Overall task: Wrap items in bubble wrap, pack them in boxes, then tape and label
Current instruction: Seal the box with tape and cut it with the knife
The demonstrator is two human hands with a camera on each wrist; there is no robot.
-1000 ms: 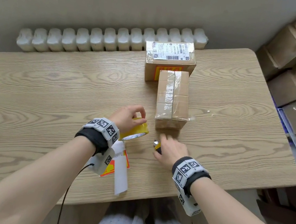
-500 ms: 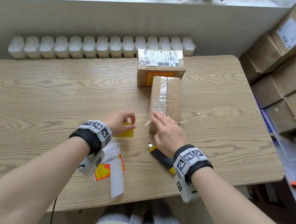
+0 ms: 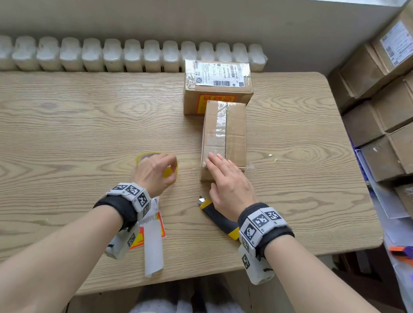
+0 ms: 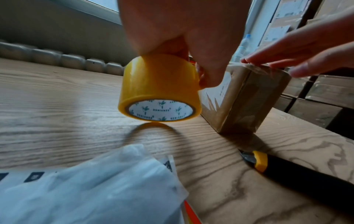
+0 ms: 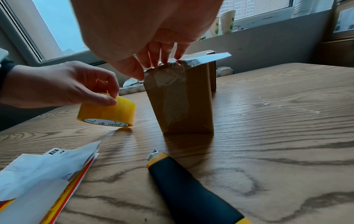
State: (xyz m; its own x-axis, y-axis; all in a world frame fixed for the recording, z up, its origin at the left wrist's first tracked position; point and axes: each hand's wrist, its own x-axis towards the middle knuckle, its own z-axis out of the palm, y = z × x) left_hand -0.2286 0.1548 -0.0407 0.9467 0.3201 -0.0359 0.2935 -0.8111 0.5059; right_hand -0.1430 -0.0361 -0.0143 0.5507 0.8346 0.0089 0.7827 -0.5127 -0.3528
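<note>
Yellow tape roll (image 4: 160, 89) is held just above the desk (image 3: 71, 120) by the left hand (image 3: 153, 172), its fingers (image 5: 107, 100) curled around it, while the right hand (image 3: 228, 183) presses straight fingers (image 5: 162, 56) on the taped box (image 3: 225, 137).

A pale wood-grain tabletop (image 3: 69, 135) carries two cardboard boxes: a labelled box (image 3: 217, 88) at the far edge and a taped box (image 3: 225, 137) set against its near side. A yellow-and-black utility knife (image 3: 219, 221) lies near the front edge, beside a loose stack of paper labels (image 3: 152, 239). Small clear scraps (image 3: 271, 156), possibly tape, lie right of the boxes.
</note>
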